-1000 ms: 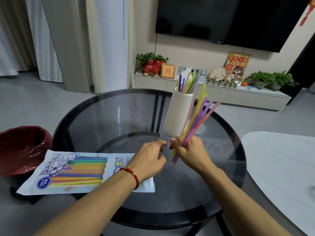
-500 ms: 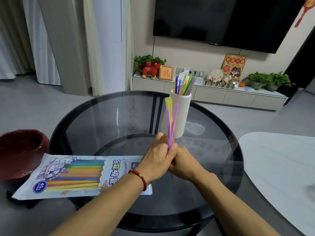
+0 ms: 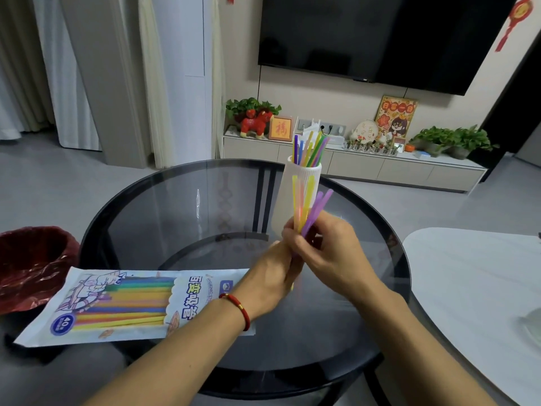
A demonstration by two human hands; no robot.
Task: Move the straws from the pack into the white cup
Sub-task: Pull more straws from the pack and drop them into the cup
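Just right of the frame's centre, both hands meet around a small bundle of thin plastic straws, yellow, pink and purple [image 3: 306, 206]. The right hand [image 3: 328, 256] has its fingers [image 3: 295, 243] clenched around the bundle's lower part, so the straws rise out of the top of the fist and fan slightly, the purple ones leaning right. The left hand [image 3: 272, 276], with a red cord bracelet [image 3: 238, 310] on its wrist, is cupped against the bundle's lower end just below the right hand; whether its fingers actually grip the straws cannot be told, since the right hand covers them. Directly behind the held bundle stands the tall white ribbed cup [image 3: 288, 197] on the round dark glass table [image 3: 175, 206], already holding a cluster of coloured straws [image 3: 308, 150] that stick up past its rim. At lower left of the frame the flat printed plastic pack [image 3: 117, 303] lies on the table's near edge with more straws visible inside. A dark red bin [image 3: 32, 262] sits at the left edge.
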